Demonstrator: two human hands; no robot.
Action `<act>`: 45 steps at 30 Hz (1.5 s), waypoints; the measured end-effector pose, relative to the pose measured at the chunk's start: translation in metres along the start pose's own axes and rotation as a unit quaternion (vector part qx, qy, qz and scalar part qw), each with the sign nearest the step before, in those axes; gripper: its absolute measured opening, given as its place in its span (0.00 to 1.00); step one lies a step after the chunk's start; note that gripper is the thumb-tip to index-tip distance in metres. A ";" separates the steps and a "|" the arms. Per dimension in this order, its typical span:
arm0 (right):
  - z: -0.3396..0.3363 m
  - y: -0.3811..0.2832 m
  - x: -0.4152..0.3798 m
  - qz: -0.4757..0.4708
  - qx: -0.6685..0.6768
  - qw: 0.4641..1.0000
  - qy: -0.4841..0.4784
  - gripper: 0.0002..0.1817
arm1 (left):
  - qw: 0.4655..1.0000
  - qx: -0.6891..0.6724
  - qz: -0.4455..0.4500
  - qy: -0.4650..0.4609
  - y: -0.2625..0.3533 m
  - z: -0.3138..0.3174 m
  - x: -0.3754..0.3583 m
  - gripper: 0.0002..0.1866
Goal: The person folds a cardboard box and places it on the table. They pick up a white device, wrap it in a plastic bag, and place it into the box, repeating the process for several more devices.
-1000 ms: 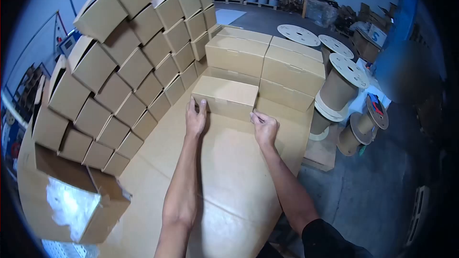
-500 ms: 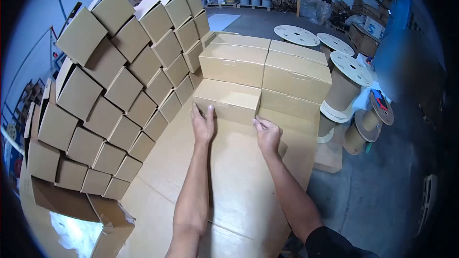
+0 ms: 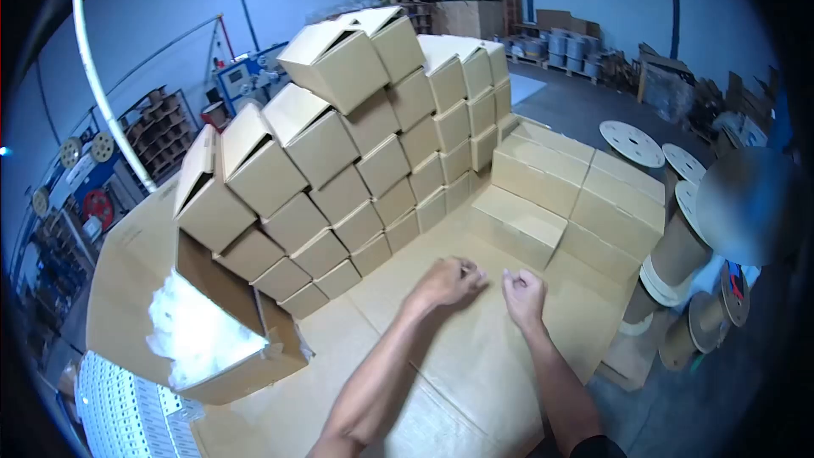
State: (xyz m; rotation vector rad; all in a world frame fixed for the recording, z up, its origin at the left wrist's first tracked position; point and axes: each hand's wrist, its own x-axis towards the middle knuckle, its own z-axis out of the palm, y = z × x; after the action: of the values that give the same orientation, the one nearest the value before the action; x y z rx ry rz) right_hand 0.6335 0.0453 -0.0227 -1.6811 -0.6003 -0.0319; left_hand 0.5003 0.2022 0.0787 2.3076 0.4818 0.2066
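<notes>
Above the cardboard-covered table, my left hand (image 3: 448, 282) is held with its fingers loosely bent and a little apart, nothing visible in them. Close to its right, my right hand (image 3: 524, 295) has its fingers curled closed, and no object shows in it. A single closed cardboard box (image 3: 520, 225) lies just beyond both hands, touched by neither. It sits against the front of a neat block of stacked closed boxes (image 3: 623, 191).
To the left rises a tall stack of cardboard boxes (image 3: 369, 165), some with lids ajar. A big open carton (image 3: 246, 377) containing white plastic material (image 3: 199, 331) stands front left. Beyond the table's right edge are large spools (image 3: 674, 263).
Both hands have let go of the single box and drawn back toward me. The view has turned left, showing more of the open carton. The box stays against the stacked block.
</notes>
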 end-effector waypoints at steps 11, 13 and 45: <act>0.126 -0.352 0.128 -0.435 0.044 0.898 0.052 0.53 | 0.805 -0.233 0.086 0.539 0.096 -0.313 0.016 0.40; 0.142 -0.386 0.135 -0.386 -0.002 0.923 0.013 0.61 | 0.805 -0.342 -0.043 0.483 0.104 -0.329 0.026 0.40; -0.039 -0.187 -0.190 -0.192 0.168 0.848 -0.464 0.78 | 0.894 -0.382 -0.051 0.229 -0.017 -0.029 -0.457 0.30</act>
State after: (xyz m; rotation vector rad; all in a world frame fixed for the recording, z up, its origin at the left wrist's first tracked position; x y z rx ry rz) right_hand 0.4061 -0.0463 0.0898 -1.1285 -1.5658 0.6017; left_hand 0.0688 0.0489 0.0854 1.4463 0.6153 0.7550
